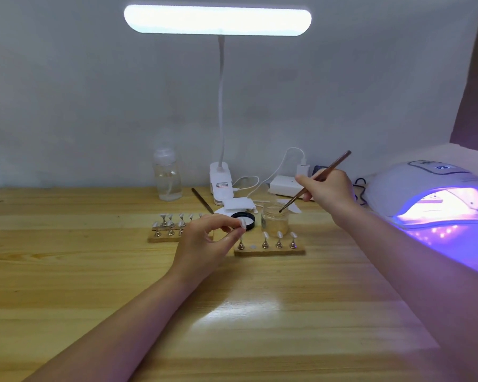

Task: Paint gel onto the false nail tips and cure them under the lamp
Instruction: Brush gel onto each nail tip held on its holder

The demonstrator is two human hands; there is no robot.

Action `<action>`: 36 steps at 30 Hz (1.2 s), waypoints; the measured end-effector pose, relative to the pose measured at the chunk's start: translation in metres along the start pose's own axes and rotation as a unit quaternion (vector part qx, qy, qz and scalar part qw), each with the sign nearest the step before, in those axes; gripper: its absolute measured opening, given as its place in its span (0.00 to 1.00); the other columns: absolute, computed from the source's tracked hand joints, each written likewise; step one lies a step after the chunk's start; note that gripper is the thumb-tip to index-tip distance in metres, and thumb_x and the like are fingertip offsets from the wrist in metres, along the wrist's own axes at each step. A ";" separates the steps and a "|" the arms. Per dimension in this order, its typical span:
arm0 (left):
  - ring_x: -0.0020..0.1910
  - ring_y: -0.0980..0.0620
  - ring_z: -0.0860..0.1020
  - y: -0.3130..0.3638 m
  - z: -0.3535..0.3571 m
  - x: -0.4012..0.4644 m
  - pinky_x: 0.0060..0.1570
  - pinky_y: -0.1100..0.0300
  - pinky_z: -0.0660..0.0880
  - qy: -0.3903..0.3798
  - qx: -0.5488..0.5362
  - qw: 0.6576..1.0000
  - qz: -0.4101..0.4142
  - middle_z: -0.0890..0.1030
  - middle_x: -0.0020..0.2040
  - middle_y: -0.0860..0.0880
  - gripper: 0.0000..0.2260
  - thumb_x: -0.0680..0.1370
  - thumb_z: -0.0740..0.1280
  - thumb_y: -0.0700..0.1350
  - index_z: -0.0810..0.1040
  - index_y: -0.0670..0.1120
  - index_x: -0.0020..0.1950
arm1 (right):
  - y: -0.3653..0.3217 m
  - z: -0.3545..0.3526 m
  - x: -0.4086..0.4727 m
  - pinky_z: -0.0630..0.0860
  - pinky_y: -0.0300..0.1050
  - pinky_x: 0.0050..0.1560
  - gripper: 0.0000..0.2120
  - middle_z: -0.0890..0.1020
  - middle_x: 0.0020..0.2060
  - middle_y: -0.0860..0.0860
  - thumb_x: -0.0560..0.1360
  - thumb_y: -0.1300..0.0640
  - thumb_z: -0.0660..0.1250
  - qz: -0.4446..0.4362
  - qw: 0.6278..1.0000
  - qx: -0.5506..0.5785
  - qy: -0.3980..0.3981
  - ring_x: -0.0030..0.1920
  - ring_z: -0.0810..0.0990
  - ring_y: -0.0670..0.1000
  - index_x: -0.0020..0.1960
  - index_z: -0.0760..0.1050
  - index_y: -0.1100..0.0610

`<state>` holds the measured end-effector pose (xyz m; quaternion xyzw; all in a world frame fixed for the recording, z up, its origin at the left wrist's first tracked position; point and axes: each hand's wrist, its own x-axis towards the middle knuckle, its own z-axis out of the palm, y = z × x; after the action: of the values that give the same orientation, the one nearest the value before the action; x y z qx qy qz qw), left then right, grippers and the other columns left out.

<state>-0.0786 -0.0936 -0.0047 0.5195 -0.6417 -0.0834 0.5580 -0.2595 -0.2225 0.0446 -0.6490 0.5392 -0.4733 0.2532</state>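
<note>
Violet light pours from the white domed curing lamp [431,194] at our right. Our right hand [326,190] grips a thin brown brush [315,181], its tip dipped in the small glass jar [275,220]. Our left hand [204,241] pinches one clear nail tip [243,224] above the near wooden holder strip [269,250], where four more tips stand.

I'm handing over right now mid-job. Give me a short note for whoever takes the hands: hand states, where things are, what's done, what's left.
Left hand pinches one nail tip on its stand, lifted off the near wooden base.
Right hand holds the brush, bristles dipped in the open gel jar.
Four tips stand on the near base, one spot empty; more wait on the far base.
Curing lamp is lit, right.
Left: paint the held tip, cure. Which tips are already painted can't be told.
</note>
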 end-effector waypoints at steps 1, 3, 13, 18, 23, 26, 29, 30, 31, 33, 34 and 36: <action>0.39 0.57 0.78 0.000 0.000 0.000 0.44 0.62 0.74 0.000 0.001 1.000 0.000 0.82 0.38 0.50 0.04 0.69 0.72 0.37 0.83 0.44 0.43 | 0.001 -0.002 0.001 0.64 0.37 0.30 0.14 0.75 0.20 0.45 0.73 0.53 0.67 0.004 1.000 0.006 0.003 0.28 0.73 0.39 0.30 0.74 0.56; 0.39 0.56 0.78 -0.001 0.000 0.000 0.44 0.63 0.73 0.000 0.007 1.000 0.000 0.83 0.38 0.50 0.04 0.69 0.72 0.37 0.83 0.44 0.43 | 0.002 -0.007 0.003 0.64 0.37 0.29 0.14 0.74 0.16 0.44 0.72 0.55 0.67 0.004 1.000 0.011 0.007 0.24 0.73 0.36 0.29 0.73 0.55; 0.43 0.52 0.76 -0.003 0.000 0.001 0.43 0.67 0.69 0.017 0.031 0.999 0.002 0.82 0.39 0.51 0.06 0.69 0.73 0.38 0.83 0.48 0.43 | 0.000 -0.016 -0.009 0.69 0.33 0.26 0.14 0.77 0.19 0.45 0.74 0.53 0.67 -0.045 0.985 0.155 0.061 0.18 0.70 0.40 0.32 0.69 0.55; 0.41 0.52 0.76 -0.004 0.004 0.001 0.42 0.68 0.69 0.012 0.034 0.999 -0.001 0.81 0.38 0.55 0.06 0.70 0.72 0.38 0.83 0.48 0.43 | 0.000 0.004 -0.051 0.73 0.31 0.30 0.08 0.80 0.25 0.47 0.76 0.52 0.63 -0.162 0.960 0.227 0.005 0.25 0.77 0.42 0.39 0.75 0.52; 0.39 0.54 0.75 -0.005 0.004 0.002 0.40 0.71 0.67 0.009 0.048 0.999 0.012 0.80 0.38 0.57 0.07 0.70 0.72 0.37 0.83 0.48 0.43 | 0.007 0.018 -0.090 0.76 0.34 0.39 0.07 0.82 0.37 0.46 0.75 0.52 0.62 -0.277 0.945 0.174 -0.020 0.39 0.80 0.42 0.43 0.78 0.51; 0.39 0.57 0.74 -0.007 0.004 0.002 0.40 0.72 0.67 0.008 0.061 0.998 0.022 0.79 0.38 0.60 0.07 0.70 0.72 0.37 0.83 0.48 0.43 | 0.008 0.021 -0.093 0.73 0.32 0.37 0.13 0.81 0.30 0.47 0.76 0.54 0.60 -0.251 0.945 0.208 -0.039 0.34 0.79 0.41 0.35 0.78 0.51; 0.40 0.57 0.74 -0.009 0.004 0.002 0.41 0.70 0.68 0.005 0.068 0.997 0.030 0.78 0.38 0.61 0.08 0.70 0.72 0.37 0.82 0.49 0.44 | 0.007 0.024 -0.095 0.74 0.35 0.35 0.17 0.81 0.30 0.52 0.76 0.53 0.57 -0.228 0.938 0.258 -0.041 0.31 0.78 0.42 0.33 0.78 0.53; 0.40 0.56 0.74 -0.009 0.004 0.002 0.41 0.69 0.68 0.007 0.069 0.997 0.032 0.78 0.38 0.62 0.08 0.70 0.72 0.37 0.82 0.50 0.43 | 0.008 0.025 -0.094 0.74 0.37 0.36 0.17 0.81 0.30 0.52 0.77 0.52 0.57 -0.238 0.939 0.248 -0.036 0.32 0.78 0.43 0.33 0.78 0.53; 0.40 0.56 0.74 -0.010 0.005 0.003 0.42 0.67 0.68 0.010 0.070 0.997 0.033 0.78 0.38 0.62 0.08 0.70 0.72 0.37 0.82 0.50 0.43 | 0.009 0.025 -0.094 0.74 0.37 0.38 0.18 0.81 0.30 0.50 0.77 0.51 0.58 -0.251 0.940 0.228 -0.033 0.33 0.78 0.43 0.34 0.79 0.54; 0.42 0.54 0.74 -0.010 0.005 0.003 0.43 0.65 0.69 0.013 0.071 0.997 0.032 0.78 0.38 0.60 0.08 0.70 0.72 0.38 0.82 0.51 0.43 | 0.010 0.026 -0.095 0.73 0.34 0.38 0.19 0.80 0.30 0.46 0.77 0.49 0.57 -0.271 0.940 0.202 -0.040 0.34 0.78 0.42 0.35 0.79 0.55; 0.43 0.53 0.75 -0.010 0.005 0.003 0.44 0.63 0.69 0.012 0.071 0.997 0.030 0.79 0.39 0.59 0.08 0.70 0.72 0.38 0.82 0.51 0.43 | 0.011 0.026 -0.095 0.72 0.32 0.37 0.19 0.80 0.29 0.45 0.77 0.49 0.57 -0.265 0.941 0.206 -0.049 0.33 0.77 0.42 0.34 0.79 0.55; 0.44 0.52 0.76 -0.010 0.005 0.003 0.45 0.61 0.70 0.010 0.071 0.997 0.026 0.80 0.39 0.57 0.06 0.70 0.72 0.39 0.83 0.49 0.43 | 0.012 0.026 -0.096 0.71 0.32 0.35 0.20 0.80 0.26 0.45 0.77 0.49 0.57 -0.242 0.939 0.236 -0.064 0.29 0.77 0.42 0.32 0.78 0.53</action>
<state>-0.0766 -0.1028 -0.0115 0.5417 -0.6538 -0.0178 0.5280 -0.2385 -0.1404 -0.0093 -0.7102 0.2214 -0.5915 0.3112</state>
